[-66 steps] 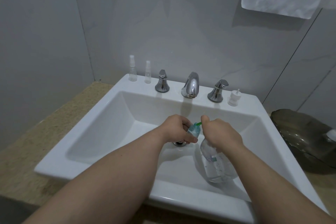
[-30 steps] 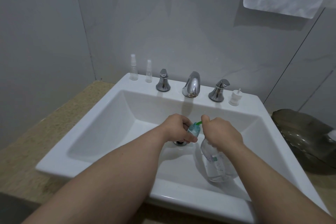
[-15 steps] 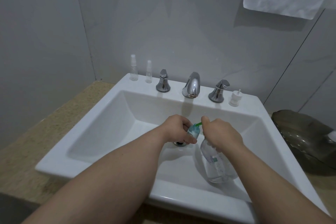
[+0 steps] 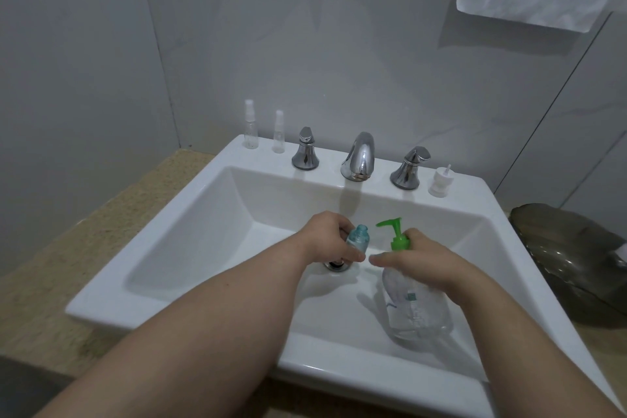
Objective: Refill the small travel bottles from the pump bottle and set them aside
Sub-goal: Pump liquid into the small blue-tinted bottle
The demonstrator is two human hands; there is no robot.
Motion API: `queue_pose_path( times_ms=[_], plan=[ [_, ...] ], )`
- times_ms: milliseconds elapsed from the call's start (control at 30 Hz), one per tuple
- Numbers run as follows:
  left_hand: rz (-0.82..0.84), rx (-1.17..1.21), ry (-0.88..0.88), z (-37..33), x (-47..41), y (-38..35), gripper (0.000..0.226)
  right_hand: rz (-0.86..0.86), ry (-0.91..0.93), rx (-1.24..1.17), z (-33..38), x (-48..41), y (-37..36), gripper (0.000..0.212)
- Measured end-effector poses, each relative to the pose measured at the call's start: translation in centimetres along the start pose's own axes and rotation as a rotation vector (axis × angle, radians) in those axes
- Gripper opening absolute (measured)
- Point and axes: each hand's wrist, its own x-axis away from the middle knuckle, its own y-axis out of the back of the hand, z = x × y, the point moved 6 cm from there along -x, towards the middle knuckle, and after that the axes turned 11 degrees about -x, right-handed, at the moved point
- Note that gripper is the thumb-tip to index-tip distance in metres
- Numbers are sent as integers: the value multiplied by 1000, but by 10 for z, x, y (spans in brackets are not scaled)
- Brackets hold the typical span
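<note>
Over the sink point(image 4: 190, 248): left hand point(image 4: 325, 241) pinches the uncapped small blue bottle point(image 4: 358, 240) upright, right hand point(image 4: 419, 261) wraps the neck of the clear pump bottle point(image 4: 417, 312) just beside it, green spout pointing toward the small one, two spray bottles point(image 4: 251, 127) on the back ledge.

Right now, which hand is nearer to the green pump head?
The right. The right hand grips the pump bottle just under the green pump head; the left hand holds the small blue bottle left of the spout, apart from it.
</note>
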Motion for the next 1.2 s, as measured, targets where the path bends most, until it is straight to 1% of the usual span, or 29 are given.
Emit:
queue_pose_path(
  times_ms=[133,267,333,467,667,833,1200],
  plan=[
    [-1,-9,3,1,-1,-1,49,43,73,40,3,1,-5,70],
    [-13,-29,8,4,-1,0,49,7,211,84,8,-1,-9,90],
    [-9,-27,7,4,-1,0,49,-10,261,130,11,1,-11,95],
    [6,-17,7,5,-1,-1,50,-36,320,224,16,0,-16,85],
    [34,0,16,5,-1,-3,48,-135,299,284,11,-8,-17,68],
    [71,-32,17,5,-1,-6,48,-154,332,357,17,-6,-22,64],
    [65,-19,20,6,-2,-6,44,-209,346,393,23,-1,-21,55]
  ],
)
